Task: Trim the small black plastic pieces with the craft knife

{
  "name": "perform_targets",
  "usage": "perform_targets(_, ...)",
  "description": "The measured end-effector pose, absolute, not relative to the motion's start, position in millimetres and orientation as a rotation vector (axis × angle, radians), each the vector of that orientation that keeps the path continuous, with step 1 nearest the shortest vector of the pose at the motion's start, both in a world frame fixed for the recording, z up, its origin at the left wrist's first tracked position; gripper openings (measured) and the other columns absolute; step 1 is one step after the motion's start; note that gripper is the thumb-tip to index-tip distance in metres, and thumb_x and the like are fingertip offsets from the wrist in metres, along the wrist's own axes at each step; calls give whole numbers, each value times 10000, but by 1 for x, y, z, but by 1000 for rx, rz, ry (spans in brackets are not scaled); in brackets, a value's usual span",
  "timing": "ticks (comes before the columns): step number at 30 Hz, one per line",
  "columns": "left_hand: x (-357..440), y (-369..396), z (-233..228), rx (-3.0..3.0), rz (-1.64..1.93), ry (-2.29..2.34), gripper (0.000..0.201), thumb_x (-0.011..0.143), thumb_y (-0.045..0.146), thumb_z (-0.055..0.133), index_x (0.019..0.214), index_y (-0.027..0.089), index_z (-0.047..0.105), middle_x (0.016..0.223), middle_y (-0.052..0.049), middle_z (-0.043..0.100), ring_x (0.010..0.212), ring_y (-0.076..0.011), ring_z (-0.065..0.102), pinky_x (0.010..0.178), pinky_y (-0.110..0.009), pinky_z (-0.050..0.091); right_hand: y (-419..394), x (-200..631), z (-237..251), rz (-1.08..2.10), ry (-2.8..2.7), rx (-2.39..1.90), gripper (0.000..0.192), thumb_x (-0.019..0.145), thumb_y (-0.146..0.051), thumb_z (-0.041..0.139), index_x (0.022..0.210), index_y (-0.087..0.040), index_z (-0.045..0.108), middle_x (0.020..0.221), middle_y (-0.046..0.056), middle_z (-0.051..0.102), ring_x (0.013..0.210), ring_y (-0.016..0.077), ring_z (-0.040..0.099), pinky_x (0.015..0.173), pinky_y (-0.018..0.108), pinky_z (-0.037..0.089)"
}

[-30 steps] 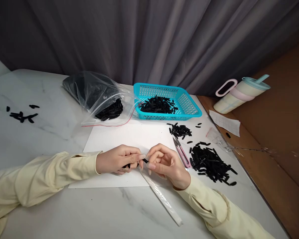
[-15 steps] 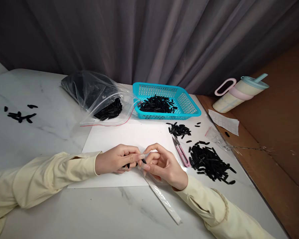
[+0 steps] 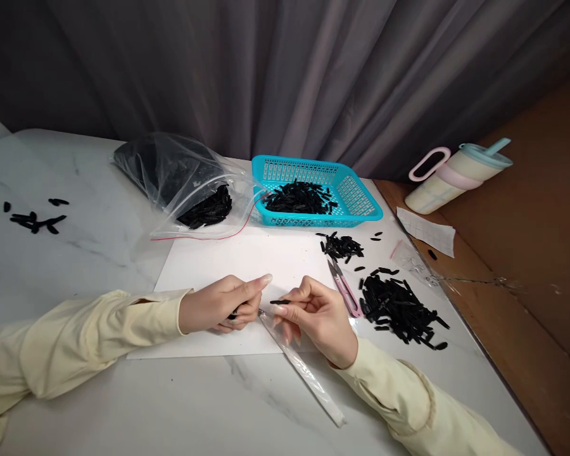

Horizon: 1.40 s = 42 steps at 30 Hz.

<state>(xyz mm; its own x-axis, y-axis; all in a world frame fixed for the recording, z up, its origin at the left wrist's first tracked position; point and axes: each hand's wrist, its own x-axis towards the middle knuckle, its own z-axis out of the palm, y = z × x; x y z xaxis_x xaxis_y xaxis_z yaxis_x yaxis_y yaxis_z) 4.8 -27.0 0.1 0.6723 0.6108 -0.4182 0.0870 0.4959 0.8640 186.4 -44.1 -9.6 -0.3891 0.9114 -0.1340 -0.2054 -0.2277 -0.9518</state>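
Observation:
My left hand (image 3: 230, 303) is half-curled above a white paper sheet (image 3: 185, 323), thumb raised along the bent fingers. Black bits (image 3: 234, 314) show between its fingers, and its grip on them is partly hidden. My right hand (image 3: 316, 316) pinches one slim black piece (image 3: 279, 302) between thumb and fingers, a small gap away from the left hand. Below the hands, a long narrow clear plastic sleeve (image 3: 308, 377) with something white in it slants across the sheet and table. Its upper end is near the left fingers; whether they hold it, I cannot tell.
Small pink-handled snips (image 3: 346, 290) lie between two black piles, a small one (image 3: 341, 246) and a large one (image 3: 401, 310). Behind are a blue basket (image 3: 318, 221) and an opened clear bag (image 3: 171, 171), both with black pieces. A tumbler (image 3: 444, 180) stands at right.
My hands have parted slightly. The right one has drawn a little to the right, with the black piece now plainly in its pinch, and the left thumb has lifted.

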Motion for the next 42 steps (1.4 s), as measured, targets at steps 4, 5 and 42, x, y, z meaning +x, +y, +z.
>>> perform_targets(4, 3, -28, 1, 1008, 330, 786, 551, 801, 626, 414, 510, 179, 277, 434, 69, 240, 346, -24, 175, 323, -186, 104, -42, 187, -10, 1812, -1142, -901, 340, 657, -271, 758, 614, -164, 438, 568, 21, 662, 454, 168, 644, 308, 173, 396)
perform_targets(5, 3, -28, 1, 1032, 329, 775, 535, 803, 611, 432, 521, 175, 302, 440, 73, 234, 353, -25, 173, 326, -185, 108, -41, 187, -10, 1820, -1128, -892, 323, 662, -268, 754, 614, -159, 454, 565, 23, 662, 457, 169, 646, 313, 176, 406)
perform_targets(42, 5, -32, 3, 811, 355, 697, 353, 881, 483, 389, 711, 174, 387, 501, 83, 291, 353, -14, 206, 294, -89, 159, -37, 190, -9, 1889, -1137, -818, 179, 794, -274, 632, 736, -117, 569, 741, 66, 704, 409, 124, 626, 306, 151, 412)
